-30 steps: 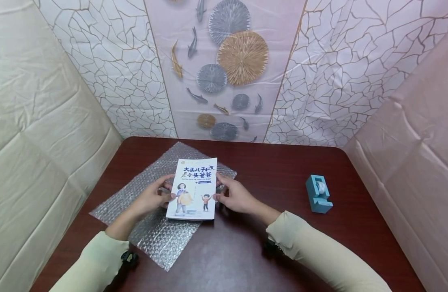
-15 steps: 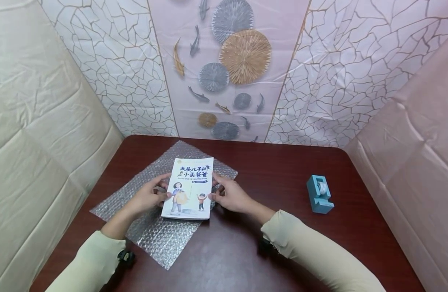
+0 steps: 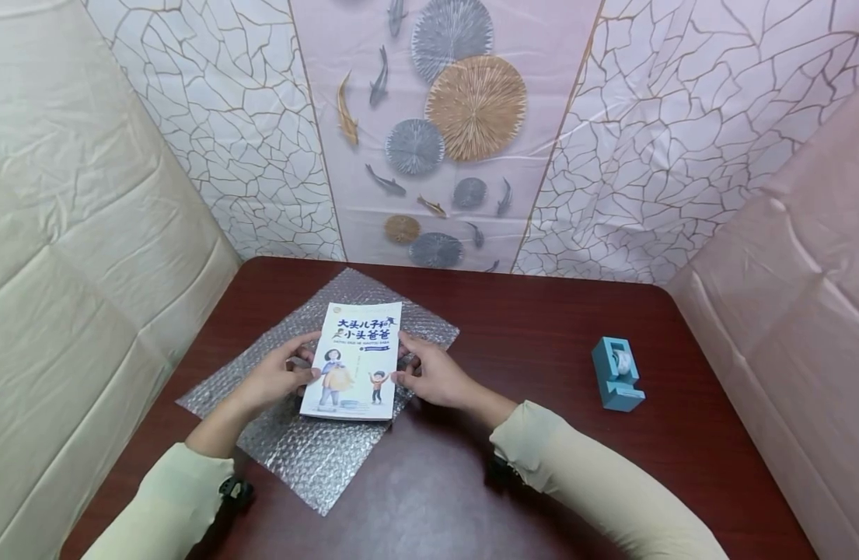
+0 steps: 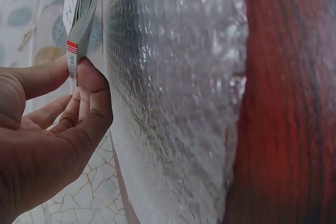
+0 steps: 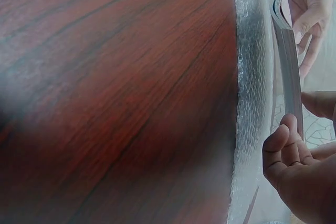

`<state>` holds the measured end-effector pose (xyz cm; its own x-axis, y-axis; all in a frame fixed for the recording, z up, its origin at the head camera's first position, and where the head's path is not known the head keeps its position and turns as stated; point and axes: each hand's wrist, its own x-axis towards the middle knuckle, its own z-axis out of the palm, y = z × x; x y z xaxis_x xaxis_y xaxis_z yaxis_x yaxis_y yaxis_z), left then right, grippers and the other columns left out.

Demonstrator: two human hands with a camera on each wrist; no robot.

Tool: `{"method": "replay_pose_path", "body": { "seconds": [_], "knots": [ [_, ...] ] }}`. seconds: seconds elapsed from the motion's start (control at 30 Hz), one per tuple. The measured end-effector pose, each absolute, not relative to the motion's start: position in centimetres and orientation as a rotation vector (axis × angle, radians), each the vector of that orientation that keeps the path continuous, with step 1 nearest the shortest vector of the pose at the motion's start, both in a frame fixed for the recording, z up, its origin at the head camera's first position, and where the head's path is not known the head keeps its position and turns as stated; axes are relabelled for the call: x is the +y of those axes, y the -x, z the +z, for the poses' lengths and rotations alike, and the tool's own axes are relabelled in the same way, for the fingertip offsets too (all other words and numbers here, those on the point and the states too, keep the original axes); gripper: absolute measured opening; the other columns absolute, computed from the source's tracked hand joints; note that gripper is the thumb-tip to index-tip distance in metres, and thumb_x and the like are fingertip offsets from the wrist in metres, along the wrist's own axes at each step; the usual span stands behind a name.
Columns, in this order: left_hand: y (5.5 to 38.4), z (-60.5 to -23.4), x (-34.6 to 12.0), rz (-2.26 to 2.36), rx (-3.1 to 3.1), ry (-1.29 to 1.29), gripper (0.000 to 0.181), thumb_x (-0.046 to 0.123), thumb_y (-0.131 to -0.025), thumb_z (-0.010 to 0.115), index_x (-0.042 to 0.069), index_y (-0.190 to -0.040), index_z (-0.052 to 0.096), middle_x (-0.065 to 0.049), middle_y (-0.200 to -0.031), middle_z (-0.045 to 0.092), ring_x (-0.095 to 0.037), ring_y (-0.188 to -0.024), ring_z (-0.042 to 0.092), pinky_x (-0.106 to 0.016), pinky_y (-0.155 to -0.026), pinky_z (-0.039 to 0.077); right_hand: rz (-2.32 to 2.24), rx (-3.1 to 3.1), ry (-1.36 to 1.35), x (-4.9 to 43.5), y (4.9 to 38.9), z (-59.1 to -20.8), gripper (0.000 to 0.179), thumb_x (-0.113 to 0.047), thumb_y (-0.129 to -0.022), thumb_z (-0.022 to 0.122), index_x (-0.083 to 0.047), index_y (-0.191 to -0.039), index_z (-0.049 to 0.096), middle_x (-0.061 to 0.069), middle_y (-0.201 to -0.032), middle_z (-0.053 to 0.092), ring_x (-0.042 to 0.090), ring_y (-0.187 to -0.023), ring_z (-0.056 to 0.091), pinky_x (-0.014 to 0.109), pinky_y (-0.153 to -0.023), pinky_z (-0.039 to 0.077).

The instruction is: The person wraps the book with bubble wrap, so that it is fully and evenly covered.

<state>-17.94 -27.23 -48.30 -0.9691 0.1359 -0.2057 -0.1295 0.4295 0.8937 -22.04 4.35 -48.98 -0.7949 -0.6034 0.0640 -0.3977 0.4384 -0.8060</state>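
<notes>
The book (image 3: 352, 362) is held level-ish, cover up, directly between the two hands, so neither hand is the nearer one. Its long axis is pointed away from the person, with the far end leaned slightly to the right, and its long sides are faced by the palms. The spine side is pinched by the left hand (image 3: 271, 381), the thumb laid on the cover and curled fingers set underneath; the opposite side, where the page edges are seen, is pinched in the same way by the right hand (image 3: 436, 373). Both hands are closed only as far as the book's thickness allows.

Beneath the book a sheet of bubble wrap (image 3: 310, 467) is spread on the dark red table (image 3: 513, 327), turned askew to it, with one corner aimed toward the person. In the wrist views the book is seen apart from the wrap, though how high it is held can hardly be judged from the head view. A teal tape dispenser (image 3: 616, 381) (a roll is seated in it) is placed well to the right, nearer the right hand and touched by neither.
</notes>
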Motion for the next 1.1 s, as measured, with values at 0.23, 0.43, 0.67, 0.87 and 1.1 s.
{"method": "replay_pose_path", "body": {
  "seconds": [0.23,0.43,0.67,0.87,1.1],
  "knots": [
    [17.9,-48.7,-28.0,1.552,2.454,0.008,0.077,-0.003,-0.102,0.068,0.004,-0.171,0.035,-0.025,-0.129,0.054,-0.021,-0.092,0.058,-0.035,-0.071,0.059,-1.271,2.45,0.866,3.3,22.1,-49.0,0.082,-0.007,-0.104,0.075,0.008,-0.17,0.028,0.022,-0.135,0.07,0.014,-0.09,0.068,0.019,-0.07,0.052],
    [18.0,-49.0,-28.6,1.515,2.477,0.039,0.075,-0.001,-0.103,0.068,0.005,-0.171,0.037,-0.024,-0.129,0.054,-0.021,-0.093,0.059,-0.034,-0.072,0.059,-1.24,2.46,0.879,2.5,22.2,-49.0,0.081,-0.007,-0.105,0.074,0.008,-0.17,0.028,0.02,-0.135,0.071,0.017,-0.091,0.069,0.02,-0.071,0.052],
    [18.0,-49.2,-29.1,1.508,2.493,0.047,0.075,-0.001,-0.103,0.068,0.004,-0.17,0.036,-0.024,-0.129,0.055,-0.021,-0.093,0.058,-0.033,-0.071,0.058,-1.204,2.491,0.888,1.8,22.3,-49.3,0.082,-0.007,-0.103,0.077,0.013,-0.167,0.03,0.021,-0.13,0.072,0.012,-0.085,0.068,0.019,-0.071,0.053],
    [18.1,-49.3,-29.1,1.462,2.536,0.064,0.074,-0.001,-0.103,0.068,0.003,-0.17,0.037,-0.024,-0.128,0.056,-0.022,-0.094,0.059,-0.033,-0.072,0.058,-1.135,2.553,0.894,1.4,22.6,-49.6,0.081,-0.009,-0.103,0.077,0.012,-0.167,0.032,0.018,-0.13,0.073,0.006,-0.08,0.064,0.021,-0.071,0.055],
    [18.1,-49.5,-29.1,1.393,2.606,0.086,0.072,-0.001,-0.103,0.069,0.002,-0.168,0.039,-0.024,-0.125,0.058,-0.023,-0.096,0.062,-0.034,-0.073,0.059,-1.045,2.604,0.89,1.0,23.0,-49.7,0.079,-0.016,-0.105,0.076,0.006,-0.168,0.035,0.015,-0.137,0.075,0.007,-0.081,0.063,0.027,-0.077,0.055]
  ]
}}
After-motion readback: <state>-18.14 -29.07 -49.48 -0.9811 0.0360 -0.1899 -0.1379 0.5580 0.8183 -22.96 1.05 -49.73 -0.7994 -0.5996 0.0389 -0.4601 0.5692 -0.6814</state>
